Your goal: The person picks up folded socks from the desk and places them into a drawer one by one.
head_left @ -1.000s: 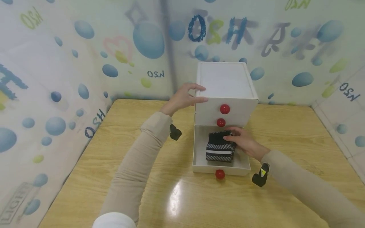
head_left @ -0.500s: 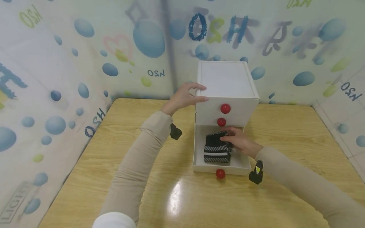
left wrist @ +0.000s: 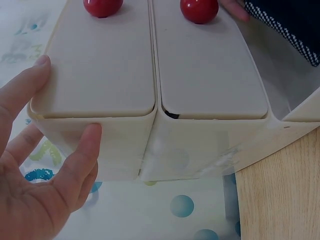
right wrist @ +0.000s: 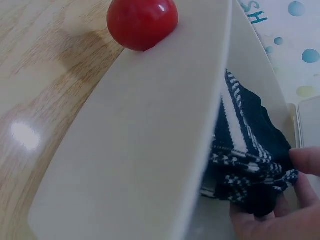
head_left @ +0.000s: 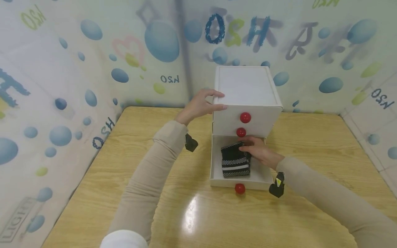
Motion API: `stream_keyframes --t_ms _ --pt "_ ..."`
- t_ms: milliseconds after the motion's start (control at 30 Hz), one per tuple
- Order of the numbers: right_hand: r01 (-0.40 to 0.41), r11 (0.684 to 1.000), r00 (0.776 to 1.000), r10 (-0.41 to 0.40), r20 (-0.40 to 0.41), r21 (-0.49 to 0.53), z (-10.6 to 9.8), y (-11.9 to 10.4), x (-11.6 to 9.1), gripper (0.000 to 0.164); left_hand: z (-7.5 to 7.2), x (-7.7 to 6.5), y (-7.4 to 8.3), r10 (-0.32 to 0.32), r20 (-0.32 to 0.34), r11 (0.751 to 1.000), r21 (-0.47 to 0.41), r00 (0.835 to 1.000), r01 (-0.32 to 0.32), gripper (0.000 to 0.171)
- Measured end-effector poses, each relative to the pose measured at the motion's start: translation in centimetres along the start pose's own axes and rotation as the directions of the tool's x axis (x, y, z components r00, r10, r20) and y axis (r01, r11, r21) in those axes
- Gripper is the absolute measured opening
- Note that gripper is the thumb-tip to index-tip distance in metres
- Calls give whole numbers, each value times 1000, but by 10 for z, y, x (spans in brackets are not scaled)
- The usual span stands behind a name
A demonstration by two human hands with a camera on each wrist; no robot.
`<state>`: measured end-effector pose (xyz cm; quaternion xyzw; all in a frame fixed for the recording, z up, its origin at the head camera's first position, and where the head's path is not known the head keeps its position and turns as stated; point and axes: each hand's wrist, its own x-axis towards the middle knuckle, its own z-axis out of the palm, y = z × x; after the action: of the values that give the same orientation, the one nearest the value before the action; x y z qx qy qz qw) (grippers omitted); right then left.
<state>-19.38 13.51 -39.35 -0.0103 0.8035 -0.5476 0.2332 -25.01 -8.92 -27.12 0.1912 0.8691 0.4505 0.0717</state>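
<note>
A small white drawer cabinet (head_left: 245, 86) with red round knobs stands on the table, its bottom drawer (head_left: 263, 181) pulled out. My left hand (head_left: 201, 103) grips the cabinet's upper left front corner. In the left wrist view, the thumb (left wrist: 90, 145) lies against the side wall and a finger reaches over the top edge. Inside the drawer is a folded black-and-white patterned knit cloth (head_left: 235, 162), tilted slightly. My right hand (head_left: 260, 151) pinches its right upper edge, thumb on top and fingers beneath, as the right wrist view shows. The drawer front hides part of the cloth there.
The two upper drawers are closed, with a red knob (head_left: 245, 117) on the top one. A wooden table (head_left: 149, 144) carries the cabinet. Patterned walls (head_left: 102, 55) rise behind and along both sides.
My right hand has moved slightly left and inward, and the folded cloth has shifted left and turned a little within the drawer. The left hand stays at the cabinet corner.
</note>
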Motion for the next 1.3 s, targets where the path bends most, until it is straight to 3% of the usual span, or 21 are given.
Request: stream_keyframes --t_ms 367,567,767,1000,1167,1300 --pt "28 1000 1000 -28 -2 -14 -4 -2 -6 47 0 0 -1 -15 3 1000 3 1000 15 49" --pt "50 994 999 -50 -3 -92 -5 -3 -12 49 0 0 -2 -15 3 1000 8 1000 15 49" --pt "114 988 993 -112 26 -106 -8 -3 -20 48 0 1 -3 -14 -2 1000 1 1000 14 49" --pt "247 966 969 -243 53 -78 -12 -4 -41 45 1 1 -3 -5 -1 1000 -5 1000 5 49" --pt "334 935 943 -332 37 -117 -18 -1 -61 42 1 0 -3 -5 4 1000 -11 1000 5 48" --pt "333 932 941 -338 -14 -147 -25 3 -78 42 1 1 -2 -4 8 1000 -13 1000 4 49"
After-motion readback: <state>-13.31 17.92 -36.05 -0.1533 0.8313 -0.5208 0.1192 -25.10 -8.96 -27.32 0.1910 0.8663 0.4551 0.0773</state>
